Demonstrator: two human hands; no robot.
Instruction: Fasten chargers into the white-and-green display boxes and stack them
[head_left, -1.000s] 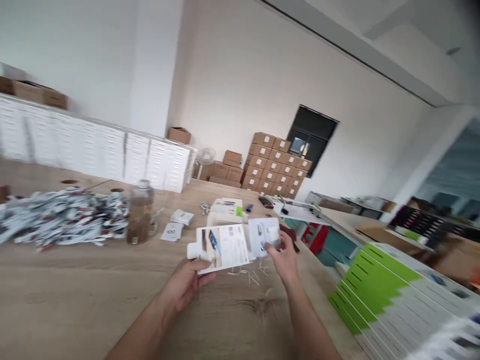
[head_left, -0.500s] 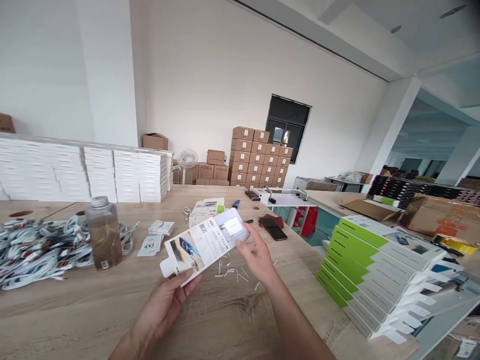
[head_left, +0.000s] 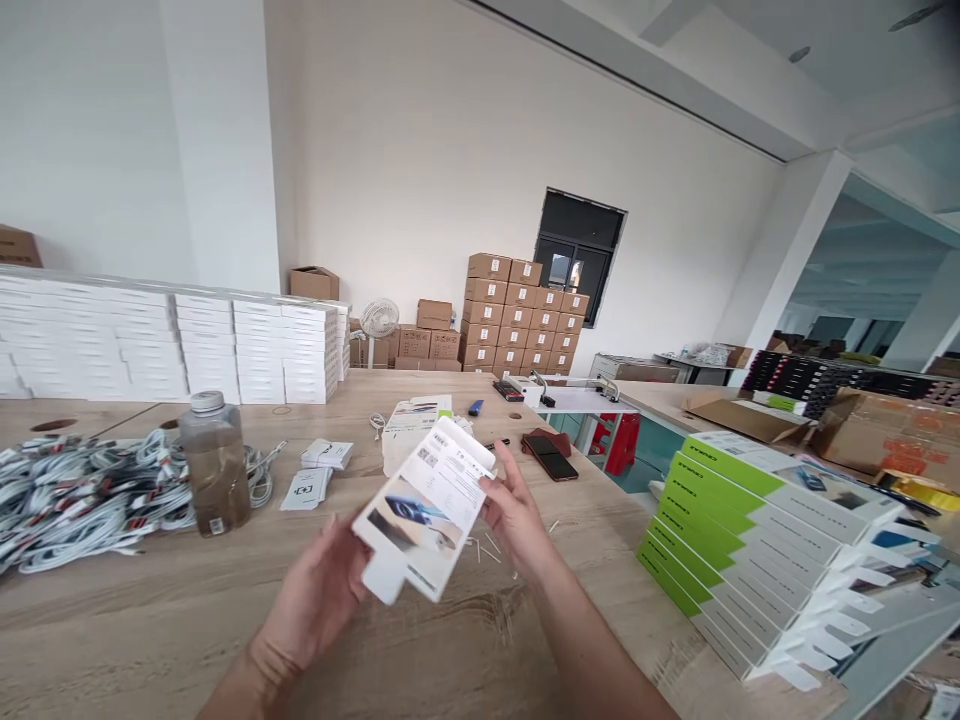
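A white printed carton (head_left: 424, 510), with a picture of a device and a QR code on its face, is tilted above the table in front of me. A tuck flap sticks out at its near end. My right hand (head_left: 517, 510) grips the carton's right edge, thumb on top. At its left edge is my left hand (head_left: 319, 590), loosely cupped, with its fingertips partly hidden by the carton; firm contact there cannot be made out. Behind the carton lie flat printed cartons (head_left: 409, 418) on the wooden table (head_left: 225, 620).
On the left are a heap of white cables (head_left: 97, 500), a bottle (head_left: 216, 465) and small white cards (head_left: 306, 488). A phone (head_left: 550, 457) lies right of centre. Stacked green-and-white boxes (head_left: 720, 540) stand at the right. White boxes (head_left: 255, 350) line the back left.
The carton has turned more upright and nearer to me. The white charger in its tray, showing at the far end before, is now out of sight. My left hand has loosened its grip.
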